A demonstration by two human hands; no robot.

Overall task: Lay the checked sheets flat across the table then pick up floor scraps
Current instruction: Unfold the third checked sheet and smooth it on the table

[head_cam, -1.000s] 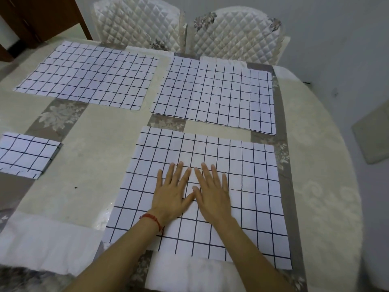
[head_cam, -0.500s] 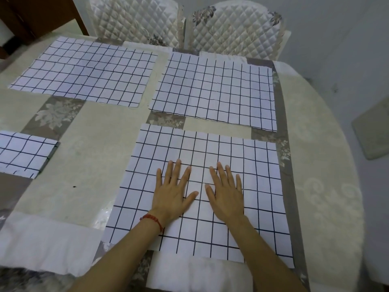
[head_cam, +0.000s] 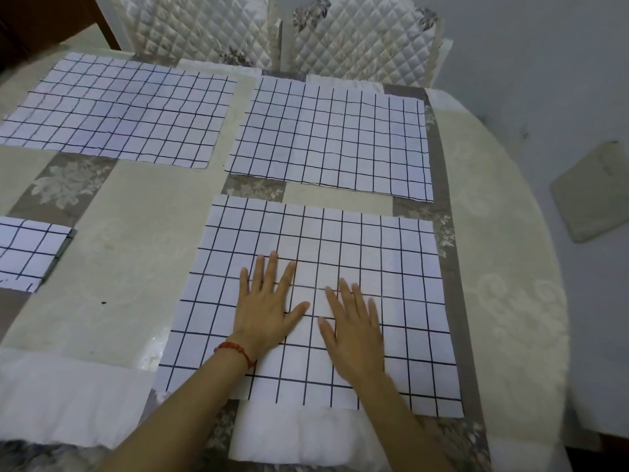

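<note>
Nearest checked sheet lies flat on the near middle of the table, both hands on top of it. Left hand palm down, fingers straight and spread, pressing the sheet; red cord bracelet at that wrist. Right hand also palm down with fingers straight and fanned a little, a bit blurred, just beside the left, thumbs apart. Neither hand pinches or curls round anything.

Handling, my guess: thin, light, floppy fabric or paper, no stiffness, edges look cut and slightly ragged. Likely slides easily on the glossy table cover, so flat palms stroking outward suit it better than a grab. To lift or shift it, take hold at two corners or along one edge; a pull from the middle would probably bunch it.

Count: four checked sheets in view. One under the hands, far-right sheet just beyond it, far-left sheet beside that one, and a part-seen sheet at the left edge, cut off by the frame. Sheets sit apart, none overlapping.

Two quilted chairs behind the table. One pale flat pad on the floor to the right. No floor scraps visible from here.
</note>
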